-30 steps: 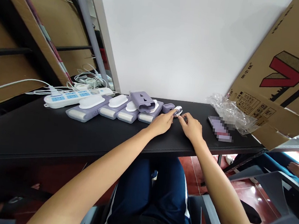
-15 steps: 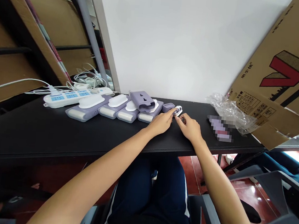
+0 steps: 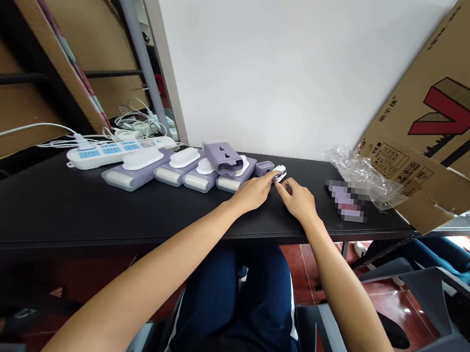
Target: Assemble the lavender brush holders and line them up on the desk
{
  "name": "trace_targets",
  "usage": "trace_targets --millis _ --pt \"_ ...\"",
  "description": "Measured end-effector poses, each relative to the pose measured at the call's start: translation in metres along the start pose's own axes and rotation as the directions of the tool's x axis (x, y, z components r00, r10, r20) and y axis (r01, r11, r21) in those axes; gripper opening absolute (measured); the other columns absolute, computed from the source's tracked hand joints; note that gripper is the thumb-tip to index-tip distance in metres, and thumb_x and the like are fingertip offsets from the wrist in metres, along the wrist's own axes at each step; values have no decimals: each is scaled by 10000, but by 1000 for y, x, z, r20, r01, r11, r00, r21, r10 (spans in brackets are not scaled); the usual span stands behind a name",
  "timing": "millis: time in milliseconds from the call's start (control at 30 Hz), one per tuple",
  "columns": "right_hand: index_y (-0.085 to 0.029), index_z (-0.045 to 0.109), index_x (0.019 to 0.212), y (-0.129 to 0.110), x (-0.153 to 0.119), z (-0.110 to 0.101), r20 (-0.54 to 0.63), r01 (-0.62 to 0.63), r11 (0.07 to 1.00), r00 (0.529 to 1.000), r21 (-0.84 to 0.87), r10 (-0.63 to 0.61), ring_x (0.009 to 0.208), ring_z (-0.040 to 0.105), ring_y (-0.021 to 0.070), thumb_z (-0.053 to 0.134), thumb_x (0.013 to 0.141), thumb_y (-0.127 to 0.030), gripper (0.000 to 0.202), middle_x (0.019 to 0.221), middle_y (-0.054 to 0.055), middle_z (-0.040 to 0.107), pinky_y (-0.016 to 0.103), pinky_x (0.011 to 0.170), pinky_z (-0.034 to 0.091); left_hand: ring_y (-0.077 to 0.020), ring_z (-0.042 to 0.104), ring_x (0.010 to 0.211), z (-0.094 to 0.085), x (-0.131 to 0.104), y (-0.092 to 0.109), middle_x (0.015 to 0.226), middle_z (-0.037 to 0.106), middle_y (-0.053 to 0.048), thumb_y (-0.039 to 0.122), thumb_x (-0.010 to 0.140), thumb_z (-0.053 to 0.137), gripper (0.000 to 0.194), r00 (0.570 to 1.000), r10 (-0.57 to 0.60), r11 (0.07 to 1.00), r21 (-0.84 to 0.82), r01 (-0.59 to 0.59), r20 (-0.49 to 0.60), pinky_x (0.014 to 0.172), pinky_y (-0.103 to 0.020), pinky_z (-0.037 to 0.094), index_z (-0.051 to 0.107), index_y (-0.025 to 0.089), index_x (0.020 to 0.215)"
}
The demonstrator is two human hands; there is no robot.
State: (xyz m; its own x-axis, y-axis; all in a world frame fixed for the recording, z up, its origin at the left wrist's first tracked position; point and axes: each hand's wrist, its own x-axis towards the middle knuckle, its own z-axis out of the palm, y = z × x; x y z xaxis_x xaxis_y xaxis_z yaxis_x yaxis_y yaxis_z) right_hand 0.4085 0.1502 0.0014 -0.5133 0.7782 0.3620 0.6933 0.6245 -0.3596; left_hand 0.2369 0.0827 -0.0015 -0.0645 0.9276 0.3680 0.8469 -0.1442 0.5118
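Observation:
Close to the table's back edge, my left hand (image 3: 254,193) is closed, its fingertips on a small white part (image 3: 281,171) with a shiny or dark detail. My right hand (image 3: 299,199) is closed just to its right, thumb and fingers curled together near the same part. A small dark bit shows in the right fingers, too small to name. Left of my hands lie several purple-and-white devices (image 3: 170,173) in a row. A purple casing (image 3: 221,155) with cut-out holes rests on top of them. A small purple piece (image 3: 264,168) sits just behind my left fingers.
A white power strip (image 3: 107,154) with blue sockets and tangled cables (image 3: 140,121) is at the left. To the right are a blurred-out purple item (image 3: 345,201), crumpled clear plastic (image 3: 365,175) and a large cardboard box (image 3: 441,130). A white wall (image 3: 288,69) closes off the back.
Both hands stay in nearly the same place. The left fingers have shifted slightly on the white part, and the shiny detail shows less.

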Motion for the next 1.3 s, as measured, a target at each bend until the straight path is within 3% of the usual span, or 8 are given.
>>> trace_targets --millis 467,1300 --pt "-303 678 1042 -3 -1 -2 5 -41 999 999 21 41 835 690 220 411 1019 -649 437 920 14 761 254 654 338 -245 742 1047 2 3 -2 1056 793 -51 301 1034 400 492 999 -37 995 -91 35 -17 973 -361 528 483 299 1519" --pt "-286 692 986 -4 0 -3 -18 -92 996 996 11 92 838 687 236 423 1018 -627 435 910 35 764 267 662 339 -251 737 1076 2 2 0 1063 793 -49 324 1045 382 502 1000 -12 1000 -7 13 18 964 -363 529 449 309 1543"
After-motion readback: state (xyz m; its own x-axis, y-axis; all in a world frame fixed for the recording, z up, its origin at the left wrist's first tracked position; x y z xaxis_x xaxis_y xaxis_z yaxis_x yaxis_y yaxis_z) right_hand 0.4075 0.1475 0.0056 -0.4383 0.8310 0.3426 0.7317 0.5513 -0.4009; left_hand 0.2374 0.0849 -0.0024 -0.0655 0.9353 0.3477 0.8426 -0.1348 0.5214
